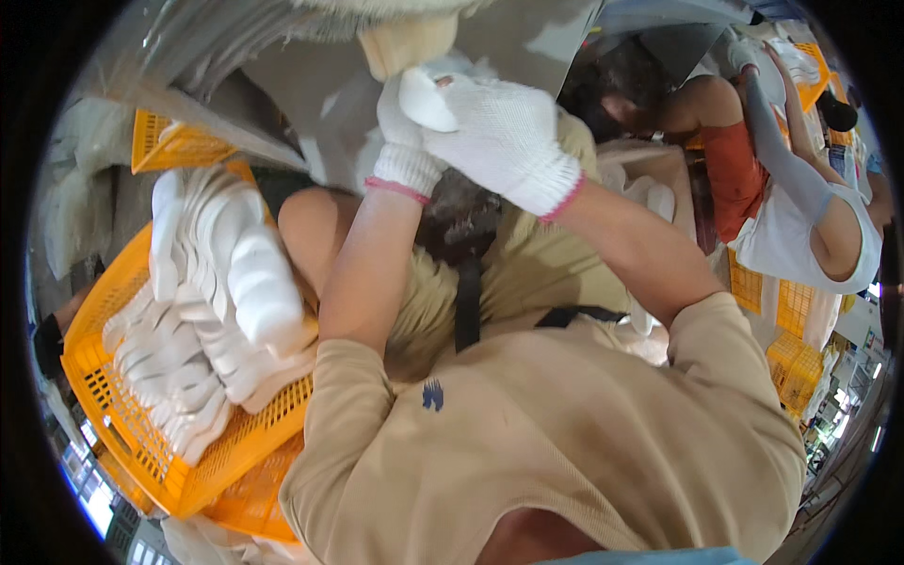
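My hands are together at the top middle, both in white knitted gloves with pink cuffs. My left hand (403,149) and my right hand (504,127) close round a smooth white sole-shaped piece (428,99), mostly covered by the gloves. Just above the hands is a cream-coloured block (407,45); whether it belongs to the held piece cannot be made out. Pale bristles (377,6), cut off by the upper edge, sit right over that block.
To my left a tilted orange crate (141,461) bears stacked white sole-shaped pieces (226,254). A grey metal housing (311,85) stands in front. At the right a pale bin (683,193) holds white pieces. Beyond it is another person (800,217) among orange crates (791,372).
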`<state>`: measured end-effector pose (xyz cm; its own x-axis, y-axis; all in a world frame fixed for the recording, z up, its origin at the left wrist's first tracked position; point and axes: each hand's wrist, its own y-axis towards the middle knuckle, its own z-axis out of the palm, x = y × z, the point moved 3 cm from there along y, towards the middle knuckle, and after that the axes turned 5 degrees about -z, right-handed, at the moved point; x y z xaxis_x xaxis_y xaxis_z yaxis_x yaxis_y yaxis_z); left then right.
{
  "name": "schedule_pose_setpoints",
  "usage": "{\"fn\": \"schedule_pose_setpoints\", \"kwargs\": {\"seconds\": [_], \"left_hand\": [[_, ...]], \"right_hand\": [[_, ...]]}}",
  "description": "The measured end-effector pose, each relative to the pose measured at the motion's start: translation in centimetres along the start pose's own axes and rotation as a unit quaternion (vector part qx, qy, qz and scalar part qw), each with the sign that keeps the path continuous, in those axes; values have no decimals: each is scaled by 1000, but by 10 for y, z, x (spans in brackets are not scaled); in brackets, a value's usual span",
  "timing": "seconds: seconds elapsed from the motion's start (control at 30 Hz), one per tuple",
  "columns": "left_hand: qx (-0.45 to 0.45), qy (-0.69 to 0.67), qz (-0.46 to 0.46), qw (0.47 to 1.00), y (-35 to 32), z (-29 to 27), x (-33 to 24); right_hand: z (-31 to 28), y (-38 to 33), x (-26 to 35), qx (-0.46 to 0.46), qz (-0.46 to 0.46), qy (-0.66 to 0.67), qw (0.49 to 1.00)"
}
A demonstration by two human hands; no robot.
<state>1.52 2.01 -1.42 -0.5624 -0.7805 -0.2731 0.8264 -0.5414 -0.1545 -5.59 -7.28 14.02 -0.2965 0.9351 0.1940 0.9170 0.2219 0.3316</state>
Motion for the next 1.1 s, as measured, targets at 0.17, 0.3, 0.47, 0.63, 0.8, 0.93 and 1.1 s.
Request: {"fn": "schedule_pose_setpoints", "kwargs": {"seconds": [0.17, 0.3, 0.47, 0.63, 0.8, 0.93, 1.1], "left_hand": [[-212, 125, 15, 969, -23, 26, -4], [-171, 118, 69, 976, -19, 28, -5], [-200, 30, 160, 966, 5, 3, -8], [-213, 197, 213, 933, -8, -1, -11], [-160, 176, 189, 953, -18, 9, -19], [-208, 245, 132, 938, -22, 16, -24], [-217, 282, 169, 919, -35, 29, -28]], "right_hand": [[-6, -14, -2, -28, 6, 48, 998], [14, -4, -2, -8, 46, 30, 998], [34, 11, 5, 8, 120, 126, 985], [29, 0, 11, -37, 104, 210, 971], [40, -3, 7, -60, 121, 250, 959], [47, 6, 8, -16, 150, 224, 963], [35, 1, 11, -42, 176, 364, 913]]}}
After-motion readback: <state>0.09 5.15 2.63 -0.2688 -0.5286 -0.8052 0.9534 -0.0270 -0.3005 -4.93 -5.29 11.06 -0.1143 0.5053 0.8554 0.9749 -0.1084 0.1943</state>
